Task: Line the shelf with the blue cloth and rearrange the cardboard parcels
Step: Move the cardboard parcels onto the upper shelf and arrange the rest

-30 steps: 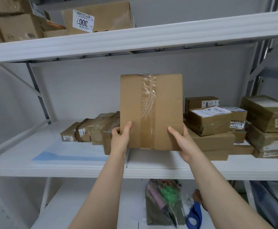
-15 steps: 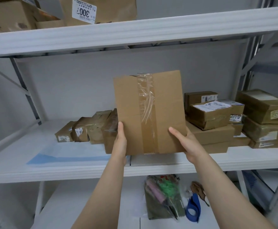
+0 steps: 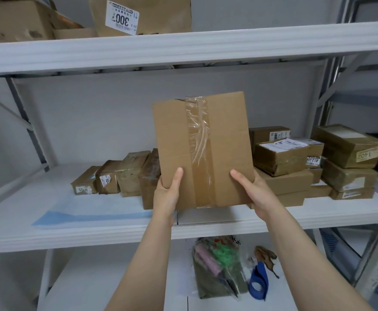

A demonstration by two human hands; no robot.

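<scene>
I hold a flat cardboard parcel [image 3: 202, 149] with clear tape down its middle upright in front of the middle shelf [image 3: 116, 234]. My left hand [image 3: 168, 194] grips its lower left edge, thumb on the front. My right hand [image 3: 254, 194] grips the lower right edge the same way. The blue cloth [image 3: 89, 212] lies flat on the left half of the shelf. A row of small parcels [image 3: 120, 176] stands on the cloth's back part, just left of the held parcel.
Stacked parcels [image 3: 295, 167] fill the shelf's right side. Boxes with a "300" label [image 3: 122, 17] sit on the upper shelf. On the lower shelf lie a plastic bag [image 3: 217, 270] and a blue tape roll [image 3: 258, 281].
The held parcel has tilted slightly left and stays between both hands. The camera has shifted a little, so the shelf appears lower and closer.
</scene>
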